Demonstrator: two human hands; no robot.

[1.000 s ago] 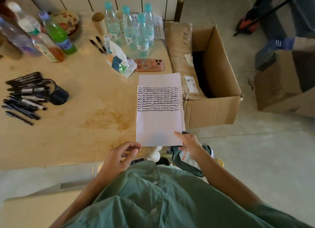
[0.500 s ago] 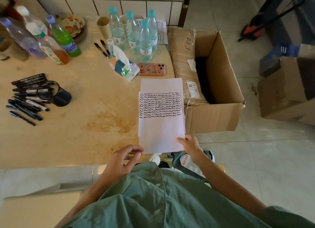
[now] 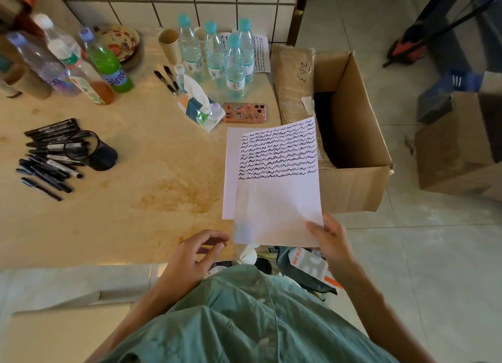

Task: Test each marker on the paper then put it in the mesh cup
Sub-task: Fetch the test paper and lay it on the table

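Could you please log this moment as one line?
right hand: pinches scribbled sheet, lifted off blank sheet | left hand: holds nothing | mesh cup: on its side | markers: on table

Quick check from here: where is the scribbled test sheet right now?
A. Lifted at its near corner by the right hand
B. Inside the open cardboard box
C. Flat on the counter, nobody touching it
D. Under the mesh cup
A. The right hand pinches the near corner of the scribbled sheet, raising it off a blank sheet beneath.
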